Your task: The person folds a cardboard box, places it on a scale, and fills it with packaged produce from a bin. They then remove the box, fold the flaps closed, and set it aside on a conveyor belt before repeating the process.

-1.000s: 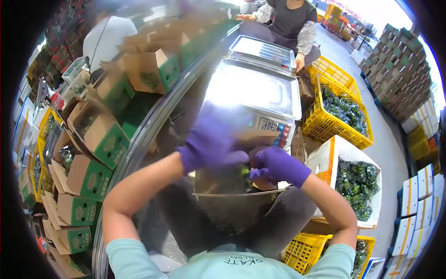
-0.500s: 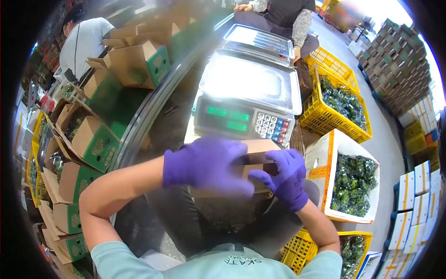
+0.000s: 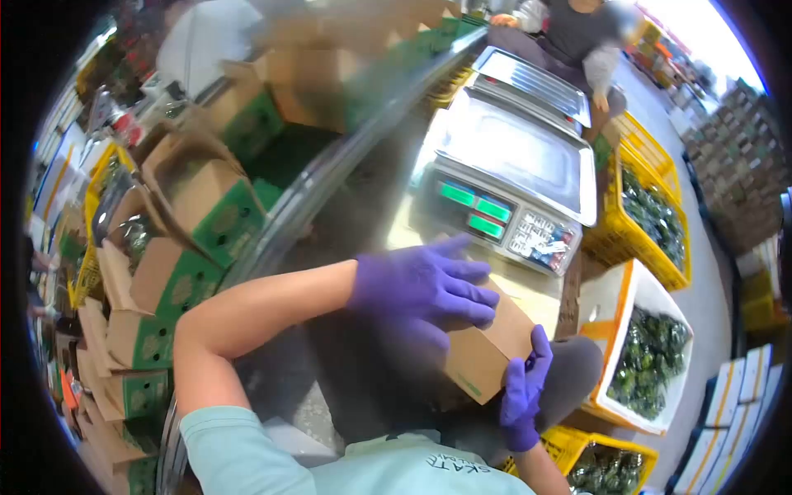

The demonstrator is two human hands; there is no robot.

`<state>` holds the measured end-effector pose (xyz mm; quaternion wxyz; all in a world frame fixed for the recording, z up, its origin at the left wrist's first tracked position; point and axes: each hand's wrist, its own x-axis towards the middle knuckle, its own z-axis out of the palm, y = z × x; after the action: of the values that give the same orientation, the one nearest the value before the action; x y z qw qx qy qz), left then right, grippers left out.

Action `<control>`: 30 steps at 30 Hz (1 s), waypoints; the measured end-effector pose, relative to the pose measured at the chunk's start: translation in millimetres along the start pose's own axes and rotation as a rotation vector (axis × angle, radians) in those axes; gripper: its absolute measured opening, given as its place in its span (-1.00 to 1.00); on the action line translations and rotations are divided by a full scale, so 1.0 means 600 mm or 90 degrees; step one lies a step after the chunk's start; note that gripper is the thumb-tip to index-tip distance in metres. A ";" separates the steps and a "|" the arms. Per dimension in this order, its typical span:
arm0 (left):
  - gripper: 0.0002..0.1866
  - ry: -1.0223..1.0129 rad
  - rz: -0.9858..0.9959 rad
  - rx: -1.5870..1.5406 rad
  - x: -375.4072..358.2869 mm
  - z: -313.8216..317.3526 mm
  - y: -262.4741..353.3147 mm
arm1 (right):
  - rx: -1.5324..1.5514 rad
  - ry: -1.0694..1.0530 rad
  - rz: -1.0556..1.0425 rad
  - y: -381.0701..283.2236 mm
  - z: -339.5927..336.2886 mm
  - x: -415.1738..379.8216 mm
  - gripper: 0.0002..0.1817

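Observation:
A small closed cardboard box is tilted over my lap, with a green print on its near side. My left hand, in a purple glove, lies across the left part of the box with its fingers stretched and spread. Gripping the right end is my right hand, also in a purple glove, its thumb and fingers against the cardboard. Just beyond the box stands a digital scale with a bare metal pan, lit green displays and a keypad.
A second scale stands behind, near a seated person. At right are a foam box and yellow crates of wrapped greens. Open green-and-brown cartons line the left, beyond a metal rail.
The box has turned and its top now looks closed. My left hand has spread flat over it, while my right hand has moved down to its right end. The view has shifted.

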<state>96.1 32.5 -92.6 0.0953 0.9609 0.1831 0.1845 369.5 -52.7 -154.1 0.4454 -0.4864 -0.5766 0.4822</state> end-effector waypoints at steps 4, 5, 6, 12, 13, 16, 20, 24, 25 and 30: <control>-0.41 -0.026 -0.017 0.103 0.007 0.002 -0.010 | 0.392 -0.026 0.166 0.027 -0.006 0.021 -0.24; -0.41 -0.029 -0.009 0.107 0.007 0.004 -0.012 | 0.395 -0.020 0.160 0.041 -0.009 0.020 -0.24; -0.40 -0.010 -0.047 0.035 0.003 0.006 -0.009 | 0.508 -0.022 0.254 0.052 -0.007 0.015 -0.26; 0.02 0.373 -0.477 -0.149 -0.022 0.030 0.016 | 0.620 -0.146 0.279 0.081 0.008 -0.006 -0.23; 0.02 0.386 -0.482 -0.141 -0.037 0.038 0.011 | 0.610 -0.149 0.297 0.075 0.010 -0.007 -0.21; 0.08 0.291 -0.488 -0.374 -0.040 -0.036 0.026 | 0.568 -0.161 0.260 0.025 0.037 0.019 -0.19; -0.11 0.364 -0.437 0.074 -0.087 -0.192 0.006 | 0.566 -0.225 0.213 -0.072 0.147 0.110 -0.22; -0.23 0.670 -0.333 0.344 -0.153 -0.276 0.040 | 0.259 -0.230 -0.326 -0.022 0.359 0.241 -0.61; -0.23 0.751 -0.259 0.340 -0.163 -0.271 0.045 | -0.214 -0.112 -0.477 0.045 0.469 0.331 -0.60; -0.14 0.678 -0.416 0.422 -0.110 -0.233 0.081 | -0.036 -0.164 0.285 -0.148 0.644 0.366 0.45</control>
<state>-0.2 -21.4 26.0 -0.2540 0.6146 0.5303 0.5259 -50.3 112.2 -110.0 0.2370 -0.5489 -0.5200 0.6101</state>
